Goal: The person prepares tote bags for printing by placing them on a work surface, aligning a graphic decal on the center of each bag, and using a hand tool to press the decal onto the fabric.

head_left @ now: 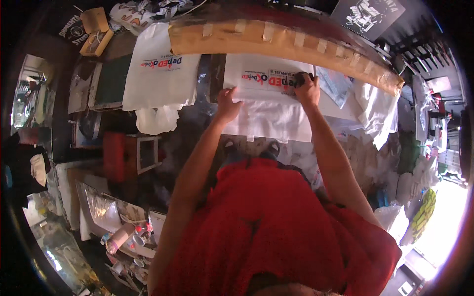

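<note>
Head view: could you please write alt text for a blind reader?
A person's right hand grips a dark object over the print on white fabric, while the left hand is at the fabric's left edge.

One left hand (229,106) and one right hand (308,92) are showing; two printed white cloths (254,66) are lying out; one dark object (300,78), one long cardboard strip (284,39), one open cardboard box (95,18) and two shoes (274,147) are appearing

White cloths (271,118): red-blue lettering (173,61) | grey board (382,24), black surface (66,19): white lettering (387,6)
</note>
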Demonstrator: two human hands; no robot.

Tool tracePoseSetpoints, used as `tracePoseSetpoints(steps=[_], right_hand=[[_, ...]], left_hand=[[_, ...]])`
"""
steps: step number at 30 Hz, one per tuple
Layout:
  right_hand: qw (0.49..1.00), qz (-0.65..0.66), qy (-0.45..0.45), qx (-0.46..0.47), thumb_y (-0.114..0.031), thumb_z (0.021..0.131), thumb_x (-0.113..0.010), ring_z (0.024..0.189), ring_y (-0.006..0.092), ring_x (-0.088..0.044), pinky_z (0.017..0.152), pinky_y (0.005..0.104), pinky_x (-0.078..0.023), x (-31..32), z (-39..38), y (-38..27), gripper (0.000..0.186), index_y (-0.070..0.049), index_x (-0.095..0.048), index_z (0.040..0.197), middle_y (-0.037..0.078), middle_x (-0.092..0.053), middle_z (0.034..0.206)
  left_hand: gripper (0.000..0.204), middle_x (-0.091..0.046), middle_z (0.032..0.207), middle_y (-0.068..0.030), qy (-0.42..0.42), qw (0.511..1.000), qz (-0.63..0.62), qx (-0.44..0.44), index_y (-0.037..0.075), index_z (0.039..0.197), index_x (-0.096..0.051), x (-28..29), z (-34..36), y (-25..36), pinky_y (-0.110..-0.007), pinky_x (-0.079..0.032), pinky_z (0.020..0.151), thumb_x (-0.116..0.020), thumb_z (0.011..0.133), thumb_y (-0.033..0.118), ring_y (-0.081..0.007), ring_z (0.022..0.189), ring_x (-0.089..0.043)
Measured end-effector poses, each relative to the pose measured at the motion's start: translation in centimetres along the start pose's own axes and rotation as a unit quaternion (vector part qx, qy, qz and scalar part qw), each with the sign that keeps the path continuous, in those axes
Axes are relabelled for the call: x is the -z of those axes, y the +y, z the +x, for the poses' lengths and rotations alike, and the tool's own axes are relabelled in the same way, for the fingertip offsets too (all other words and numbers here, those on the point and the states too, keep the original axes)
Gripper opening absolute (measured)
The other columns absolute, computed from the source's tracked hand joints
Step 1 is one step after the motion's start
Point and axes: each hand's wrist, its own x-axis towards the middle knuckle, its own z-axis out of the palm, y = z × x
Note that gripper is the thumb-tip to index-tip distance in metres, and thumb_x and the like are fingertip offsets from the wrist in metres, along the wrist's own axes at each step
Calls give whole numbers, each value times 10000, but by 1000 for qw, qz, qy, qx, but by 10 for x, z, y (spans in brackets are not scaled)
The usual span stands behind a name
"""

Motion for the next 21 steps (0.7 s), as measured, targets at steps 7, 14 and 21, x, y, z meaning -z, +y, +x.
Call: tracePoseSetpoints(steps=[7, 14, 21], right_hand=[[961, 138, -77, 225, -193, 732, -690, 1005, 372, -543, 886, 454, -477, -83, -47, -76, 336, -158, -697, 1067, 192, -530, 1122], [961, 12, -181, 208, -373, 768, -709, 1161, 410, -459, 973, 515, -431, -64, 32, -121, 481, -217, -636, 1216, 194, -464, 1270], [974, 8, -118, 195, -327, 827, -623, 1190, 418, -414, 981, 553, -376, -58, -31, -102, 459, -209, -587, 1268, 193, -439, 1309]], left_hand=[[493, -633, 1149, -142, -102, 962, -226, 114, 30, 1221, -618, 8, 23, 9, -334, -442, 967, -660, 732, 66, -271, 1095, -580], [642, -472, 1343, -158, -79, 981, -125, 125, 149, 1332, -536, -7, 26, -6, -413, -403, 1043, -687, 709, 145, -322, 1258, -453], [598, -517, 1322, -165, -151, 950, -264, 73, 46, 1315, -545, 5, 29, 19, -373, -369, 1051, -632, 723, 43, -285, 1258, -463]])
